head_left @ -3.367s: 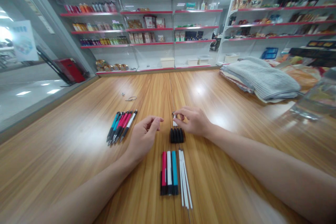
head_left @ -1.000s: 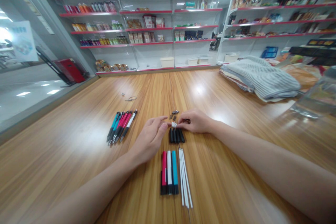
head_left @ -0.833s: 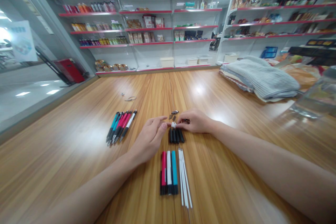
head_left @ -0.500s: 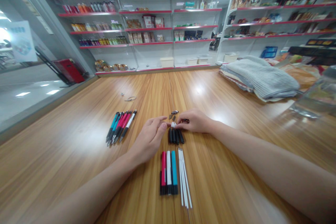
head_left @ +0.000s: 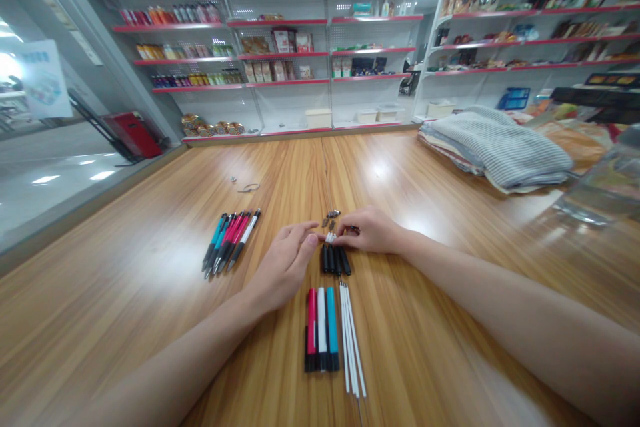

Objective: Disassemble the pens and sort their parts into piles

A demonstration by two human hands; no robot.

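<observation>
My left hand [head_left: 286, 259] lies on the table with its fingers stretched out, fingertips beside a small row of white pen parts [head_left: 330, 238]. From the other side, my right hand [head_left: 371, 230] has thumb and forefinger pinched against those parts; what is between the fingertips is hidden. A dark bit shows at its curled fingers. Just below are several black pen grips [head_left: 335, 259] side by side, and small metal pen tips [head_left: 331, 215] lie above. Nearer me, red, white and blue pen barrels [head_left: 321, 328] lie next to several thin white ink refills [head_left: 352, 340].
Several assembled pens [head_left: 231, 241] lie in a group at left, with a thin wire loop [head_left: 249, 187] beyond. Folded striped cloth [head_left: 500, 147] and a clear container [head_left: 595, 187] stand at right. Stocked shelves [head_left: 280, 83] line the table's far edge.
</observation>
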